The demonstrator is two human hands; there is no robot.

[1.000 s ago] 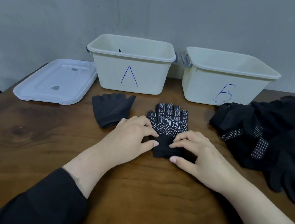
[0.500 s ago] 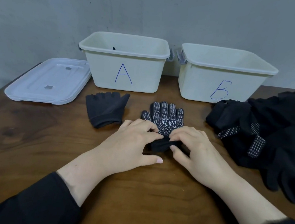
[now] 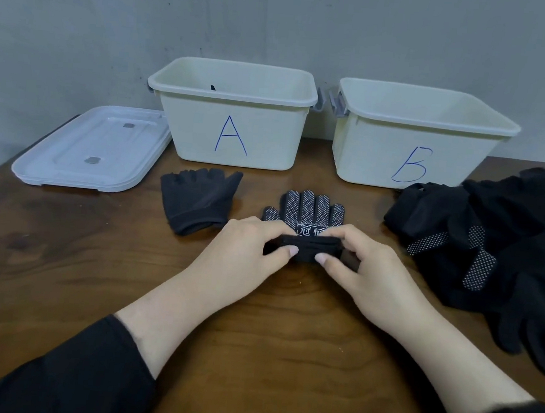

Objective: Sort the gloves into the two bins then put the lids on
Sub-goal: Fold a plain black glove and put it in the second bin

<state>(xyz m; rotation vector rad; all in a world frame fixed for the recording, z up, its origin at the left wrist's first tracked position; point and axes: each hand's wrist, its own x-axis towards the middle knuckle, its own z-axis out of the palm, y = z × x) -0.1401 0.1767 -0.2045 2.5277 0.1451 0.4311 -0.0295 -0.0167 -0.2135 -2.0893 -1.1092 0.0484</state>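
Dotted glove [image 3: 310,206] (cuff) between both hands

I am seeing a black glove [image 3: 310,206] showing white dots, a plain charcoal glove [image 3: 196,200], two cream bins [image 3: 235,125] wearing blue letters, a white lid [image 3: 89,149], a black pile [image 3: 496,250] with white-dotted patches, and a brown wood-grain table [image 3: 48,260].

Bin A [image 3: 231,131] and bin B [image 3: 399,151] stand side by side at twelve o'clock on the table [image 3: 64,271], against the wall. The lids [image 3: 89,153] — seemingly stacked — lie at ten o'clock, left of bin A. Before the bins lie the fingerless glove [image 3: 196,200] at eleven, the dotted glove [image 3: 310,206] at centre — both hands on its cuff — and the glove pile [image 3: 502,250] at three.
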